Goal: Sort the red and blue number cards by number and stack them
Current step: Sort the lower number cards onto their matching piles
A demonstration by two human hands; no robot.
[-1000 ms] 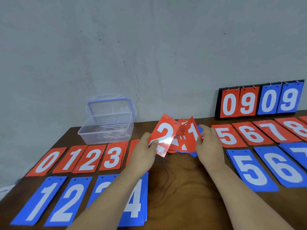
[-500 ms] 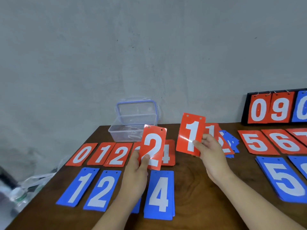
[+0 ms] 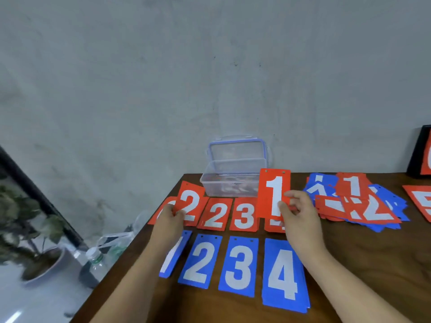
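Note:
My left hand (image 3: 169, 220) pinches a red 2 card (image 3: 191, 203) low over the left end of the red row, covering the cards there. My right hand (image 3: 296, 213) holds a red 1 card (image 3: 274, 194) upright above the red 4 spot. On the table lie a red 2 (image 3: 215, 214) and a red 3 (image 3: 245, 213). In front of them runs the blue row: a partly hidden 1 (image 3: 172, 255), then 2 (image 3: 200, 261), 3 (image 3: 239, 266) and 4 (image 3: 284, 273). A mixed heap of red and blue cards (image 3: 359, 202) lies to the right.
A clear plastic box (image 3: 233, 173) with its lid up stands at the table's back edge by the wall. A red 5 card (image 3: 422, 201) and a black scoreboard stand (image 3: 419, 152) show at the far right. Off the table's left edge are a water bottle (image 3: 93, 264) and a potted plant (image 3: 28, 241).
The view has swung left. My left hand has carried the red 2 card leftward and down to the red row. My right hand has lifted the red 1 card off the heap and moved it left.

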